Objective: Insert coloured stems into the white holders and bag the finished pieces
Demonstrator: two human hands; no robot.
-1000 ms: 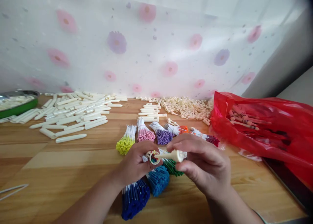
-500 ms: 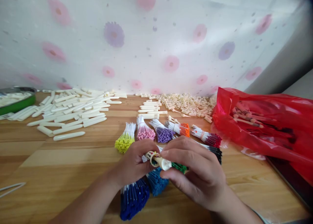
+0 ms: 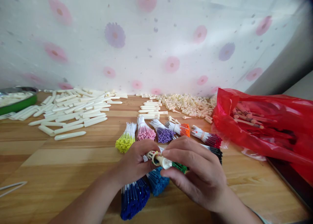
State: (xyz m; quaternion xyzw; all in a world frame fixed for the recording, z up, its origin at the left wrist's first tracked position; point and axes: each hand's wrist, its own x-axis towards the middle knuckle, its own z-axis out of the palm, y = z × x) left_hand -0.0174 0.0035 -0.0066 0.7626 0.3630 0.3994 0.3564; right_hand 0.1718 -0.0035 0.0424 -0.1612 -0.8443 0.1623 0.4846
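Observation:
Between the fingers of my left hand is a cream slotted plastic sleeve, its open ring end turned to the right. My right hand pinches a small cream plug with a flared, clear-looking end; its narrow part reaches into the sleeve's opening. Bits of colour show inside the sleeve, too small to make out. Beneath and around my hands lie bundles of thin white sticks with coloured tips: dark blue, teal, green, partly hidden, and black.
Farther back lie yellow, pink, purple, orange and dark red bundles. White pen-like tubes are heaped at left beside a green bowl. Small cream parts lie behind; a red plastic bag stands right.
The plug and sleeve have shifted very slightly to the right, and the sleeve's ring is turned a little differently. Both hands keep their grip.

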